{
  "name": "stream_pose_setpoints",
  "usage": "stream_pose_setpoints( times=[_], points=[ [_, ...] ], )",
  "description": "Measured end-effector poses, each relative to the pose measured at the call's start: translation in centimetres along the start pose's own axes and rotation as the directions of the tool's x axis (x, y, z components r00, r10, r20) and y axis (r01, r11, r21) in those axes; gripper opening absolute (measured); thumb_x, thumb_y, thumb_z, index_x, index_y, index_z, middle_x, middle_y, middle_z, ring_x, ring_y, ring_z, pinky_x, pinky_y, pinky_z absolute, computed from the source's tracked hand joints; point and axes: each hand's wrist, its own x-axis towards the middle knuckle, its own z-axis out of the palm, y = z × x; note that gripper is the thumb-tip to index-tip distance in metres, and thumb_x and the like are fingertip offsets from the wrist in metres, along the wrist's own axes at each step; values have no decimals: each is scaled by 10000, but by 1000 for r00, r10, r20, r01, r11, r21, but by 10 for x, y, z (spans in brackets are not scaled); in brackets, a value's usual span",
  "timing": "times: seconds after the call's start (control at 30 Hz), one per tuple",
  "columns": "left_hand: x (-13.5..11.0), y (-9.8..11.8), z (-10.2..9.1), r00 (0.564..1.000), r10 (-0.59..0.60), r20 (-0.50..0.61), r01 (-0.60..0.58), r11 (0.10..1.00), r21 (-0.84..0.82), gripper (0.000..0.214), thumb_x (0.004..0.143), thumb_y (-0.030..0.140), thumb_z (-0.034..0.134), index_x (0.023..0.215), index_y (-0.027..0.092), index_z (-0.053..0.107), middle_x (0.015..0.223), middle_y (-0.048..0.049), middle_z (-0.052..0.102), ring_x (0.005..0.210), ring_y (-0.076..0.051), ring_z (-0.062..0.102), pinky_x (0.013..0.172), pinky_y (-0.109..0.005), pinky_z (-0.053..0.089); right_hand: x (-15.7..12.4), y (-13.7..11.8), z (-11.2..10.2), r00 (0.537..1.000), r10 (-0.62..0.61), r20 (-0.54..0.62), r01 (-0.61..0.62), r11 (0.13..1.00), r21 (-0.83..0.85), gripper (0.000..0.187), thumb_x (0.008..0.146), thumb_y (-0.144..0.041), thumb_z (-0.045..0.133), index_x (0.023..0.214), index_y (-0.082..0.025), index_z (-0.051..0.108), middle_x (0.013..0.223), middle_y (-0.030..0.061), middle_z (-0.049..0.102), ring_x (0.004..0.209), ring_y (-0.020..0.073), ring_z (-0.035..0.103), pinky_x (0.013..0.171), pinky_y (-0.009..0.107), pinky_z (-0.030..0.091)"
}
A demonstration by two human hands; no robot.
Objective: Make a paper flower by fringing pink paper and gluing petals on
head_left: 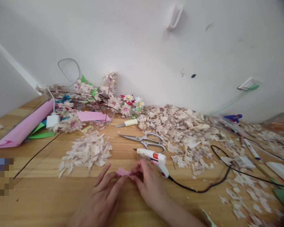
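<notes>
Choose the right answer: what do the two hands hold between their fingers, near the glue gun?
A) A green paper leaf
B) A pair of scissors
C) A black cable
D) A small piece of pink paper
D: the left hand and right hand meet on a small piece of pink paper, just beside the glue gun.

light: bright, soft and even across the white wall (132, 41), source not visible
shadows: faint, soft, close beside the glue gun (151, 156)
glare: mild sheen on the wooden tabletop (44, 195) left of the glue gun
distortion: wide-angle bending toward the edges
blur: pixelated patch (2, 179) far left of the glue gun
dimming: dark corners right of the glue gun
</notes>
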Motion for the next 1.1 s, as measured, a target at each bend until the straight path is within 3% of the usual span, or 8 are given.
stream_pose_setpoints(
  times=[0.13,0.33,0.47,0.6,0.73,0.9,1.1],
  points=[
    [-3,-1,2,1000,-4,2,3,1000,23,434,780,23,375,1189,102,495,956,-56,683,997,-173,554,1049,-377,289,2,-4,-2,993,94,77,-103,987,124,274,735,-8,522,792,-239,387,735,-23,624,702,164,610,644,278,472],
    [-3,-2,11,998,37,59,-43,994,98,414,779,35,389,1184,47,476,966,-110,673,955,-222,578,978,-451,376,4,-11,-5,987,135,83,-133,991,-21,286,714,13,521,765,-235,389,712,-15,608,691,184,596,620,294,461],
    [-4,-3,16,997,20,80,-26,997,78,418,777,63,420,1192,40,460,971,-125,663,966,-236,577,980,-465,384,0,-9,2,997,71,23,-68,992,-103,285,710,26,518,773,-224,396,737,3,596,717,189,588,631,298,465],
    [-7,-2,18,997,-16,78,10,997,81,442,762,93,450,1201,46,451,972,-132,654,1001,-266,557,928,-441,443,-6,-4,8,992,-73,-103,41,958,-285,239,723,-14,539,752,-213,408,751,21,566,719,200,556,651,332,462],
    [-7,0,16,983,-122,135,121,992,20,474,726,113,482,1199,108,454,987,-114,635,997,-265,555,904,-435,464,-10,-3,7,976,-165,-145,97,916,-390,185,755,-58,527,770,-209,423,748,22,551,715,208,538,658,359,455],
    [1,-1,6,939,-240,245,274,955,-116,479,687,94,493,1159,176,465,963,-86,613,999,-258,542,868,-430,478,-15,-6,1,964,-253,-78,206,901,-383,140,802,-83,495,825,-215,452,788,31,558,759,210,546,673,337,459],
    [4,-1,0,901,-294,317,362,914,-181,432,696,91,484,1114,202,475,967,-80,584,1013,-260,526,880,-466,455,-13,-7,2,965,-262,-1,239,879,-412,162,801,-51,492,830,-210,485,797,33,562,743,201,551,654,318,467]
  ],
)
